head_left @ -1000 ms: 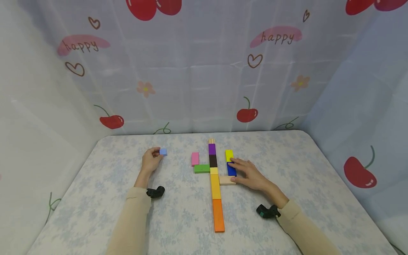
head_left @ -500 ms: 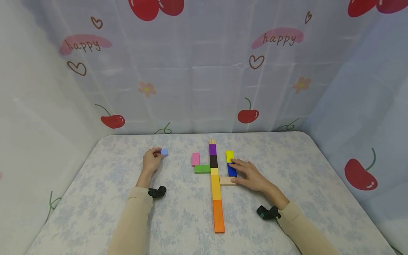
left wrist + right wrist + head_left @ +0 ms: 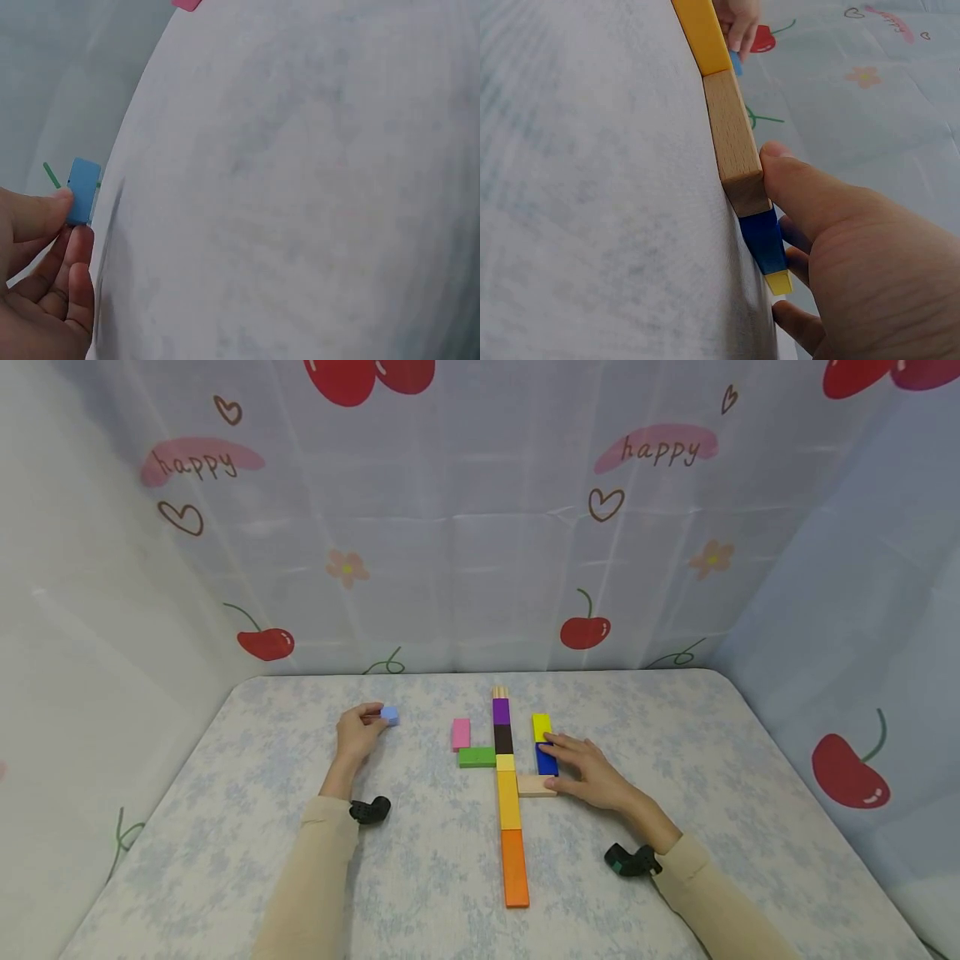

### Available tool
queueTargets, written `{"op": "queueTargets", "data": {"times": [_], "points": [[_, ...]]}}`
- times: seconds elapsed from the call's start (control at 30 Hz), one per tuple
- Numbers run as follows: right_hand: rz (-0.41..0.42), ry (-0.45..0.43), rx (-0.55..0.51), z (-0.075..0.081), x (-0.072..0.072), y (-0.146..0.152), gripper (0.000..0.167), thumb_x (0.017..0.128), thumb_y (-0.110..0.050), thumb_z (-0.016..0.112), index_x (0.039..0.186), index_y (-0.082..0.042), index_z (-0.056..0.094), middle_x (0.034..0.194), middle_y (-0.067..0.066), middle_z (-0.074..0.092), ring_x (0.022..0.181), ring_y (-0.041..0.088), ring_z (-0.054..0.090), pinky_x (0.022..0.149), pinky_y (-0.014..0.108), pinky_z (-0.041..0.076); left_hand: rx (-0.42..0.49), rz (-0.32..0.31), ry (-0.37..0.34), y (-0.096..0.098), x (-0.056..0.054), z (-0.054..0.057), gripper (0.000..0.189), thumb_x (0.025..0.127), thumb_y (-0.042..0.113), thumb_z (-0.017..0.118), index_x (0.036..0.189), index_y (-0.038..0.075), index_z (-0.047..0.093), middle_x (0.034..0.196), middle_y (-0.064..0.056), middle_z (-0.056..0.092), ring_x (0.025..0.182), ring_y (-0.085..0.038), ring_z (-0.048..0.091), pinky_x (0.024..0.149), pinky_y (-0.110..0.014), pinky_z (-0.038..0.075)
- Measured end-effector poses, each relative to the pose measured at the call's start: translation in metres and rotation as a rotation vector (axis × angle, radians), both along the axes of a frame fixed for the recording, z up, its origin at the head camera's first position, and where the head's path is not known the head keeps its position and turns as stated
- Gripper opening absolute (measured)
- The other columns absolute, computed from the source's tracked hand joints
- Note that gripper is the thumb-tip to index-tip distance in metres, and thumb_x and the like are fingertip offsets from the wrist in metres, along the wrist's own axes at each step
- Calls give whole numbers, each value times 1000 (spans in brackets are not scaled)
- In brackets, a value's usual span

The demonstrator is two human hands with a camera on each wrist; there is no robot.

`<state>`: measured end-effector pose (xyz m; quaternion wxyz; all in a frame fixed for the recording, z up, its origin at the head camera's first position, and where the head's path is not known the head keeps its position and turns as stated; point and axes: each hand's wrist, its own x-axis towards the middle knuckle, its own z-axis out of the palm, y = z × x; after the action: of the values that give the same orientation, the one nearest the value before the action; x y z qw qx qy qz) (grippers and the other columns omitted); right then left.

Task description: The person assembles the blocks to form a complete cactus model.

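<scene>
My left hand pinches a small light blue block between thumb and fingers at the left of the table. My right hand lies over the right side of a block layout with relaxed, spread fingers. Its thumb touches the bare wood block; its other fingers lie along the dark blue block and near the yellow block behind it. The wood block joins a central column, where an orange block, a golden-yellow block, a black block and a purple block line up.
Left of the column, a green block abuts it, with a pink block behind. Thin pale wood pieces top the column's far end. The patterned tabletop ends at a printed curtain.
My left hand has shifted the light blue block very slightly to the right. The right hand and the laid-out blocks stay as they were.
</scene>
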<state>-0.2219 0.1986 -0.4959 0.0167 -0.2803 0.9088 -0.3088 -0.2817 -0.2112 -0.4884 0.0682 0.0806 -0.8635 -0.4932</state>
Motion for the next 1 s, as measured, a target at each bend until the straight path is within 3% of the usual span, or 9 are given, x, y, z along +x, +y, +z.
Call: {"op": "queueTargets", "data": {"times": [0.33,0.5,1.0], "points": [[7,14,-7,-1,0,1,59,90,-36,69,142,-12,53,154,17,40,144,43,29,112,71,11,71,-72,33,32,-11,18,34,94,9,63,128,3,63,122,-19,63,104,-30,60,80,-32,52],[9,18,-2,-1,0,1,59,90,-35,69,142,-11,53,154,17,40,144,43,29,112,71,11,88,-105,38,51,-16,22,32,94,7,63,126,1,64,124,-18,63,105,-31,60,79,-32,51],[2,10,-4,0,1,0,59,90,-34,70,141,-10,53,153,18,40,144,43,29,112,72,11,113,-153,38,91,-28,17,31,91,4,65,122,1,66,121,-18,64,103,-30,61,81,-36,53]]}}
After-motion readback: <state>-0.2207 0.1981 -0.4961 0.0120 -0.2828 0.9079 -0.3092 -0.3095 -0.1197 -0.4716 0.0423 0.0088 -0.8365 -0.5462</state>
